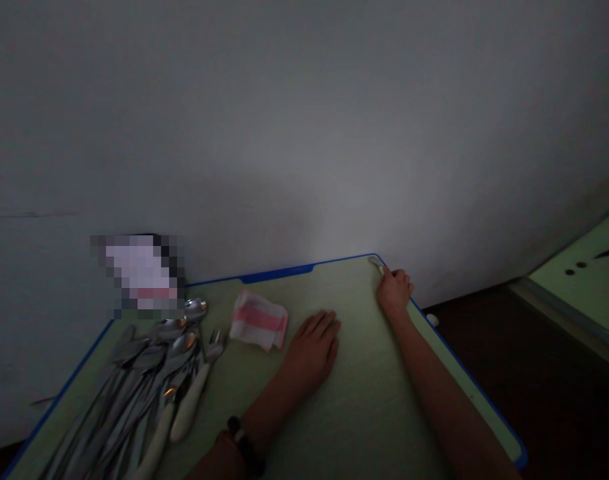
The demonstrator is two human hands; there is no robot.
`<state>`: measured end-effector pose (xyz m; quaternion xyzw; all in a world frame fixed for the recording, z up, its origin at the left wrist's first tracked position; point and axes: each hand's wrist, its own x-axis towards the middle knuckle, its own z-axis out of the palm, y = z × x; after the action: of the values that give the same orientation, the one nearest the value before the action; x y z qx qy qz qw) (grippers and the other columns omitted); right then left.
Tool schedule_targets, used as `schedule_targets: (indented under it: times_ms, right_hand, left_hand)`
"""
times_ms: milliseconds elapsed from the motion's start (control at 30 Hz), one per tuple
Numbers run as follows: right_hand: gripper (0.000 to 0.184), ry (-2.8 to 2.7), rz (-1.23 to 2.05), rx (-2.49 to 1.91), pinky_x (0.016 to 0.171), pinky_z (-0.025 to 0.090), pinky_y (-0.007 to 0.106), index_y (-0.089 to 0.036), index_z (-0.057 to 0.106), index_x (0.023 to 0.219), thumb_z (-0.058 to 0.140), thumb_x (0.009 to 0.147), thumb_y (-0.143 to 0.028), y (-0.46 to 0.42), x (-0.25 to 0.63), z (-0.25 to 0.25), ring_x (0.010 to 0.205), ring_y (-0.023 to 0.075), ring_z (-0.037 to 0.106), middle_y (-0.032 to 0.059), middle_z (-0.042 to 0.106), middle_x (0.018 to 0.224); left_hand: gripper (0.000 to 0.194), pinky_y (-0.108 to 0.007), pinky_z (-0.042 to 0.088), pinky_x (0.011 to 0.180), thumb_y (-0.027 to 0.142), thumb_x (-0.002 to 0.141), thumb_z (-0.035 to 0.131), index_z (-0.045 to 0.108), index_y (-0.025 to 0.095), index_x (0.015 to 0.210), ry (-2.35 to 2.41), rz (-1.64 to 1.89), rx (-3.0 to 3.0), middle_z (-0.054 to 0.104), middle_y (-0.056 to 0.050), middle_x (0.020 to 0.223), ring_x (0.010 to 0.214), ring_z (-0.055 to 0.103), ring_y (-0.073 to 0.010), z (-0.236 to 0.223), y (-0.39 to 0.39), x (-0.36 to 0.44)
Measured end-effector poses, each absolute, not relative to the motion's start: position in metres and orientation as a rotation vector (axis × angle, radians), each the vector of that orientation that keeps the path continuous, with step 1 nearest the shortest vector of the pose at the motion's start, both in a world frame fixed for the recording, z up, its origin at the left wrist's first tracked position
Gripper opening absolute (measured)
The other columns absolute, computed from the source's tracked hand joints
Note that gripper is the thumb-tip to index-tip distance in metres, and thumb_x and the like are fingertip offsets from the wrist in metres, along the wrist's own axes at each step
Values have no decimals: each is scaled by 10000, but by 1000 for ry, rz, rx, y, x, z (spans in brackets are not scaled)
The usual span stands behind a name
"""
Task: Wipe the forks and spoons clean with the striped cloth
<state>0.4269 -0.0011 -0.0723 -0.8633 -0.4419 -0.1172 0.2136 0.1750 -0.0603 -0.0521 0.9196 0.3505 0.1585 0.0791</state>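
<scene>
My left hand (312,347) lies palm down on the pale green tabletop (364,400), its fingers stretched out and holding nothing. Beside it, to the left, is a folded pink and white cloth (259,320). At the far right corner my right hand (395,291) is closed on a small white-handled piece of cutlery (375,262). Its metal end points toward the corner, but whether it is a fork or a spoon I cannot tell. On the left lies a heap of spoons and other metal cutlery (129,393). A white-handled fork (197,387) rests at the heap's right side.
A blurred-out upright object with a dark edge (139,270) stands at the back left corner. The table's blue rim (279,272) runs along a grey wall (304,133). To the right are dark floor (509,347) and a pale green panel (584,273).
</scene>
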Motion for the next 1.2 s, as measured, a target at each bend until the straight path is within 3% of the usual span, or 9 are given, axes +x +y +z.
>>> schedule_targets:
  times_ms: [300, 500, 567, 633, 767, 900, 1100, 1200]
  right_hand:
    - [334, -1209, -364, -2319, 785, 280, 403, -197, 577, 1131, 381, 861, -202, -3, 429, -71, 968, 277, 431, 157, 516, 1019]
    - [438, -1359, -416, -2089, 874, 255, 471, -162, 445, 1268, 419, 832, -185, -15, 412, -63, 1092, 310, 356, 182, 428, 1197]
    - [455, -1498, -397, -1967, 913, 248, 462, -195, 446, 1268, 455, 814, -178, -21, 399, -61, 1115, 290, 351, 147, 431, 1214]
    - [450, -1603, -364, -1852, 931, 253, 465, -199, 448, 1267, 452, 818, -171, -28, 382, -61, 1125, 280, 352, 140, 434, 1214]
    - [393, -1806, -232, -1586, 944, 312, 412, -237, 495, 1215, 461, 828, -181, -39, 332, -56, 1093, 227, 413, 94, 478, 1160]
    - [319, -1899, -79, -1338, 894, 403, 321, -231, 505, 1177, 421, 869, -219, -34, 268, -40, 1040, 168, 479, 82, 498, 1108]
    - [280, -1951, 288, -1150, 784, 446, 286, -208, 566, 1068, 346, 898, -179, -3, 193, -38, 878, 140, 536, 62, 569, 964]
    - [240, -2032, 324, -1182, 790, 436, 330, -214, 616, 1040, 506, 831, -256, 5, 177, -54, 874, 176, 529, 70, 578, 924]
  left_hand:
    - [378, -407, 235, 1088, 282, 917, 338, 494, 169, 1243, 1029, 475, 2679, 448, -68, 1363, 1278, 350, -216, -48, -62, 173]
    - [380, -379, 282, 1063, 256, 907, 353, 493, 141, 1242, 957, 422, 2617, 456, -93, 1355, 1272, 366, -209, -41, -65, 162]
    - [351, -352, 345, 1018, 243, 893, 383, 528, 160, 1202, 895, 385, 2592, 505, -85, 1312, 1218, 440, -200, -34, -62, 150]
    - [270, -277, 450, 885, 221, 873, 418, 617, 205, 1054, 820, 332, 2561, 652, -37, 1109, 1011, 597, -161, -20, -55, 134]
    - [262, -248, 457, 823, 213, 875, 399, 621, 209, 1015, 910, 402, 2493, 685, -22, 1004, 917, 621, -139, 25, -33, 87]
    - [235, -261, 462, 756, 255, 848, 425, 601, 210, 997, 1344, 580, 2366, 682, -22, 954, 845, 622, -153, 59, -19, 26]
    - [189, -265, 447, 674, 278, 763, 509, 617, 176, 881, 1587, 248, 2308, 678, -55, 857, 768, 616, -182, 49, -16, -39]
    - [156, -250, 429, 630, 309, 724, 558, 635, 183, 772, 1589, 126, 2253, 676, -43, 784, 721, 611, -178, 38, -13, -47]
